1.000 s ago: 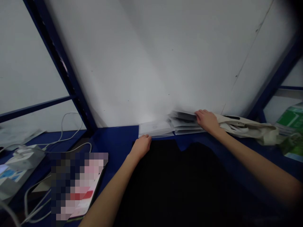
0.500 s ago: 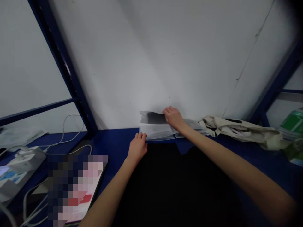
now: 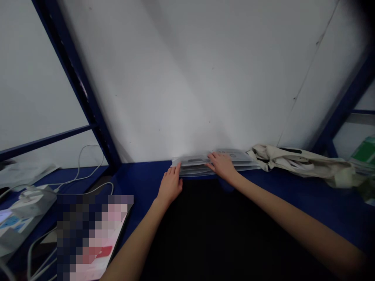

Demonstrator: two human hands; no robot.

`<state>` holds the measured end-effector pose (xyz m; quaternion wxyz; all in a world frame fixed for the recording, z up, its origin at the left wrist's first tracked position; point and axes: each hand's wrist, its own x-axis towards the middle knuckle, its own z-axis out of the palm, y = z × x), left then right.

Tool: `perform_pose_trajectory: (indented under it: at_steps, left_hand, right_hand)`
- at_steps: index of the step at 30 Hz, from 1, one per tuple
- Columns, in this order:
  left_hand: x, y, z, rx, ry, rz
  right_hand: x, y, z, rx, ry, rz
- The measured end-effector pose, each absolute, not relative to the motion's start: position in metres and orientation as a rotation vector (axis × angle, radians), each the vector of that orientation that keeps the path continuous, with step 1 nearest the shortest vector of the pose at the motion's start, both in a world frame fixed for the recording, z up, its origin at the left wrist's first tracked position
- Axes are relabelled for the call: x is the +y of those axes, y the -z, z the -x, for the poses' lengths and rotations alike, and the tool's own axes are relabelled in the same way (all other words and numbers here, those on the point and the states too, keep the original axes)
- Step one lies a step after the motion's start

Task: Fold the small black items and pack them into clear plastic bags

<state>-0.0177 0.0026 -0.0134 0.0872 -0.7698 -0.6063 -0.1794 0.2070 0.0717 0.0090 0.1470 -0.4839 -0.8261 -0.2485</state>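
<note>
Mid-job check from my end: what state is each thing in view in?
Packets: lying flat, stacked
Left hand: open, fingertips at the packets' left edge
Right hand: open, resting on the packets
Black cloth: spread out
Cream bag: slumped, crumpled
Tablet: screen lit, image masked
Cables: loosely looped

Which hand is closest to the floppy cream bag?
The right hand, over the middle of the plastic packets. The left hand is at their left end, farther from the cream bag.

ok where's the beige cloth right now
Head view, on the person's right: the beige cloth lies beside the clear packets, by the white wall.
</note>
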Motion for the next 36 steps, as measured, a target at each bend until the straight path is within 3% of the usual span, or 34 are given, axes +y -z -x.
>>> perform_pose_trajectory:
  at_steps: [19,36]
  left_hand:
    - [0.012,0.013,0.013,-1.937,0.498,2.435]
    - [0.051,-0.022,-0.100,-1.557,0.346,2.530]
  right_hand:
    - [0.065,0.006,-0.232,-2.197,0.321,1.526]
    - [0.061,0.013,-0.232,-2.140,0.433,1.418]
